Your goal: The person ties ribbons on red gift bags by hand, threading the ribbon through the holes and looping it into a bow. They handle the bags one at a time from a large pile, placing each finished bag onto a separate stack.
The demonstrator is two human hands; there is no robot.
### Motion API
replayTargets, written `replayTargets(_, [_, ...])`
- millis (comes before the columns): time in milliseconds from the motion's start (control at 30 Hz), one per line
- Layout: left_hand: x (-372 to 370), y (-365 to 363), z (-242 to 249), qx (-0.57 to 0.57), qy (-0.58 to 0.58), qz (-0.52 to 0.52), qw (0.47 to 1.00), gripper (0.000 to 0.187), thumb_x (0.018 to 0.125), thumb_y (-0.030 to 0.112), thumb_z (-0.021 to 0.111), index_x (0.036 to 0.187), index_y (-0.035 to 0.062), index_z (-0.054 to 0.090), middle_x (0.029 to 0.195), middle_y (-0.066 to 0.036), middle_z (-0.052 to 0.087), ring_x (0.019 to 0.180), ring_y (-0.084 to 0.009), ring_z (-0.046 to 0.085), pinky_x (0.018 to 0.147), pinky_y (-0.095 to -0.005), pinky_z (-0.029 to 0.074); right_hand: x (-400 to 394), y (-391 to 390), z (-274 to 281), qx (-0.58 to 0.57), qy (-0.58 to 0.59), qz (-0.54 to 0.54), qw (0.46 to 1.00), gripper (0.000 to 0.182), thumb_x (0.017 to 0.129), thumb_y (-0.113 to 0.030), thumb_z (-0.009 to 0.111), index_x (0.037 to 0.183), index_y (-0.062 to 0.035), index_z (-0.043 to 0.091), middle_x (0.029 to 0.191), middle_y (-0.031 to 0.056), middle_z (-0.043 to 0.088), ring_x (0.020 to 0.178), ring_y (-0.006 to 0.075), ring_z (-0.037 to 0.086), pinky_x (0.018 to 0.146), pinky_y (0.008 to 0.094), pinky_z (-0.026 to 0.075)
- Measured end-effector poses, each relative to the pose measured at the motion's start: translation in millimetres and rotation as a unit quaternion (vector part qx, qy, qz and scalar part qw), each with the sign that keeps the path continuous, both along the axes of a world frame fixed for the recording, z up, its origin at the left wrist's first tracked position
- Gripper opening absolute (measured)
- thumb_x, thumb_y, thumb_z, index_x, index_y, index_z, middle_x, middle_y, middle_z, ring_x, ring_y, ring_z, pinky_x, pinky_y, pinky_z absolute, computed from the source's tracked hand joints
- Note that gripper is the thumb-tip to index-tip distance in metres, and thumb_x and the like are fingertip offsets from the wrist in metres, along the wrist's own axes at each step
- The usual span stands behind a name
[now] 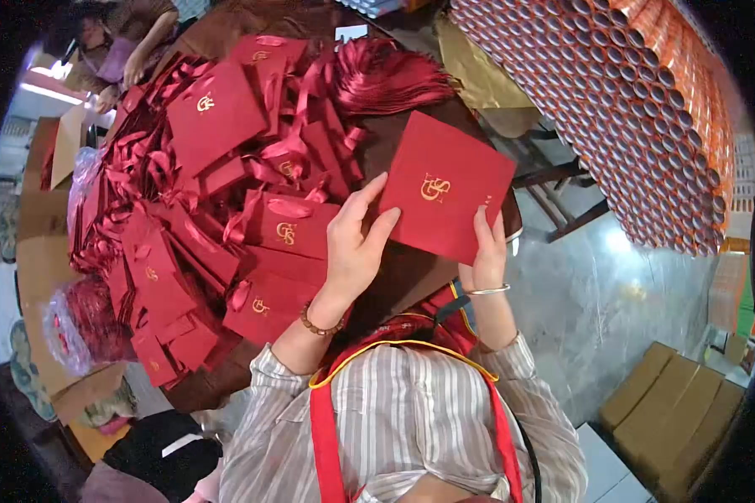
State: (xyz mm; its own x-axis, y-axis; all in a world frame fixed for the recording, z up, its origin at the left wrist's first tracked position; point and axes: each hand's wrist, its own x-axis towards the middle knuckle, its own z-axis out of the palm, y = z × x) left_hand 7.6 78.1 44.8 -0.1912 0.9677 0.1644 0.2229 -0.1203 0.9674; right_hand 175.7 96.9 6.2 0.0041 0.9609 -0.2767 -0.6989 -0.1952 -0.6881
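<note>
Both hands hold a flat red gift bag (pixel 455 180) with a gold monogram, tilted, over the table's right edge. My left hand (pixel 359 239) grips its lower left side, thumb on the front and the other fingers along the edge, partly hidden. At its lower right side, my right hand (pixel 486 251) is closed on it with fingertips on the front face. No ribbon shows on this one. To the left lies a heap of similar red gift bags (pixel 216 109) with ribbon handles, several bearing the same gold mark.
A bundle of dark red ribbons (pixel 386 77) lies at the table's far side. Stacked orange-wrapped tubes (pixel 596 92) rise at the right. Cardboard boxes (pixel 671 411) stand on the floor at lower right. Another person (pixel 126 42) works at upper left. Plastic-wrapped red material (pixel 92 323) sits left.
</note>
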Motion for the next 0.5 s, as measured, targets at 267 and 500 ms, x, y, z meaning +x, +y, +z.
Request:
replayTargets(267, [0,24,8,-0.142,-0.061,-0.090,0.984,0.027,0.084,0.003,0.054,0.110,-0.0004,0.057,0.097,-0.006,0.062,0.089,-0.0113,0.055,0.079,-0.0239,0.043,49,13,-23,0.134,-0.275,-0.071,0.949,0.053,0.092,-0.015,0.045,0.138,-0.0047,0.021,0.135,0.0098,0.037,0.122,0.0227,0.038,0.103,0.0368,0.027])
replayTargets(500, [3,42,-1,-0.214,0.024,-0.359,0.908,0.016,0.084,0.006,0.053,0.097,0.0007,0.061,0.084,0.000,0.061,0.077,-0.0071,0.053,0.070,-0.0211,0.042,61,15,31,0.421,-0.644,0.127,0.626,0.028,0.068,-0.019,0.071,0.091,-0.0061,0.062,0.094,0.0072,0.061,0.090,0.0275,0.056,0.080,0.0374,0.043])
